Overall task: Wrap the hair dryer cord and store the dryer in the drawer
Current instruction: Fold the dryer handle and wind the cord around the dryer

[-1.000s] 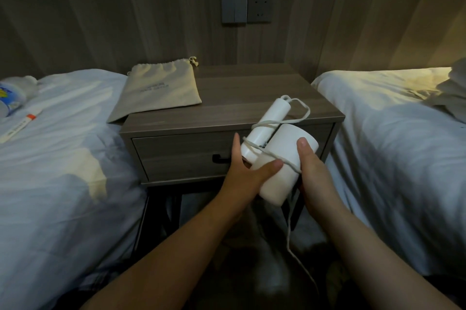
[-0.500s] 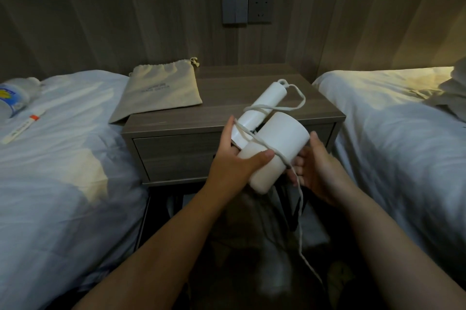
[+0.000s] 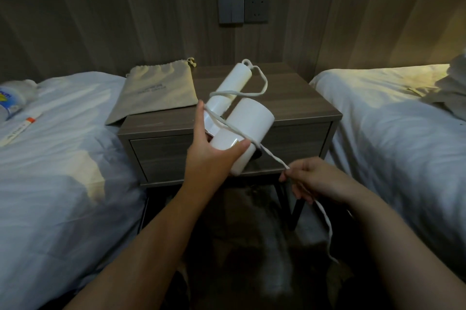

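Observation:
My left hand (image 3: 211, 155) grips the folded white hair dryer (image 3: 249, 123) in the air in front of the nightstand, thumb under the barrel and fingers behind. The white cord (image 3: 272, 157) loops from the handle's top, crosses handle and barrel, then runs down and right to my right hand (image 3: 312, 178), which pinches it between thumb and fingertips. The rest of the cord hangs below that hand toward the floor. The nightstand's drawer (image 3: 166, 155) is closed; the dryer hides its handle.
A beige drawstring pouch (image 3: 156, 90) lies on the wooden nightstand (image 3: 302, 97). White beds flank it, the left bed (image 3: 50, 158) with a bottle (image 3: 10, 100) and a tube, the right bed (image 3: 403, 133) with crumpled fabric. A switch and socket (image 3: 242, 6) sit on the wall.
My left hand lifted the dryer up and tilted it. My right hand left the barrel, dropped down to the right and now pinches the cord, pulling it taut.

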Action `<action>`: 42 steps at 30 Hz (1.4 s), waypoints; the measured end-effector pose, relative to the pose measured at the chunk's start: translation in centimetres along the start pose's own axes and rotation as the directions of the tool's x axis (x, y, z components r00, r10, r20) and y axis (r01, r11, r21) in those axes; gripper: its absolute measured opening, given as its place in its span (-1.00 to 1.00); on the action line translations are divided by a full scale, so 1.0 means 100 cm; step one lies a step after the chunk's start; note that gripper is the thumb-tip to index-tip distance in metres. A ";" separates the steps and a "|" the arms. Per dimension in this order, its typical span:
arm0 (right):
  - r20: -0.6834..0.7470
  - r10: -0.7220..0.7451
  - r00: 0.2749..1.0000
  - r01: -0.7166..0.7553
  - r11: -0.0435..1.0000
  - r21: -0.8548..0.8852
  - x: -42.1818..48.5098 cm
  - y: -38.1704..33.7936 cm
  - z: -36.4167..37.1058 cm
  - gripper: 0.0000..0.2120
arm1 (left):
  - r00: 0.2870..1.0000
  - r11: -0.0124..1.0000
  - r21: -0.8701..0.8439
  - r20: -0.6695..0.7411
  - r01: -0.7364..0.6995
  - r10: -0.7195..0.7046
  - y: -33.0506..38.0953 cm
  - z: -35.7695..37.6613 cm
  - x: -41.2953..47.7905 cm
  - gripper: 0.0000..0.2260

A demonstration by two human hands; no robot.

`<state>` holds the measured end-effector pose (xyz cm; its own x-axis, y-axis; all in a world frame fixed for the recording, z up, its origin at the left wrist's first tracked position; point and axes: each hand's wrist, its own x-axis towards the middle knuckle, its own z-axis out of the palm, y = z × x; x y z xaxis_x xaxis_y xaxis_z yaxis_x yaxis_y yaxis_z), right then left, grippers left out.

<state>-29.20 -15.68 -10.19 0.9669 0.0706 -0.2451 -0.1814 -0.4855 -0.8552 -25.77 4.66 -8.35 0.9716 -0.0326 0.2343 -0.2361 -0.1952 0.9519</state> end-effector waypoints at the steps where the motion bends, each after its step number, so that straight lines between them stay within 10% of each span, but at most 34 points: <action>1: 0.014 0.003 1.000 -0.002 0.997 -0.075 -0.002 -0.002 0.002 -0.74 | 1.000 0.998 0.058 -0.008 -0.015 0.016 0.000 -0.002 0.001 -0.03; 12: 0.072 -0.110 0.991 0.131 0.851 -0.509 -0.027 -0.036 0.011 -0.87 | 0.943 0.792 0.513 0.169 -0.331 0.285 -0.006 0.002 -0.007 -0.01; 18: 0.043 -0.208 0.977 0.184 0.725 -0.663 -0.033 -0.040 0.009 -0.88 | 0.912 0.686 0.613 0.359 -0.392 0.199 -0.011 0.001 -0.003 -0.03; 27: -0.178 -0.657 0.732 0.152 0.412 -0.898 -0.028 -0.029 0.013 -0.58 | 0.772 0.620 0.596 0.635 -0.510 0.025 -0.018 -0.004 0.001 -0.03; 34: -0.089 -0.256 0.962 0.184 0.856 -0.482 -0.030 -0.038 0.000 -0.82 | 0.756 0.590 0.596 0.653 -0.545 0.039 -0.019 -0.007 0.002 -0.04; 39: 0.330 -0.164 0.930 0.262 0.924 -0.277 -0.043 -0.034 -0.018 -0.79 | 0.753 0.563 0.603 0.656 -0.564 0.052 -0.019 -0.010 0.003 -0.06; 42: 0.287 -0.167 0.943 0.247 0.931 -0.270 -0.043 -0.033 -0.020 -0.74 | 0.749 0.580 0.584 0.659 -0.567 0.068 -0.015 -0.010 0.002 -0.05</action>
<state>-32.42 -16.15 -5.40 0.8909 0.3978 -0.2192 0.1186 -0.6697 -0.7331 -25.23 5.92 -9.57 0.7211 -0.6840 0.1105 -0.6796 -0.6674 0.3044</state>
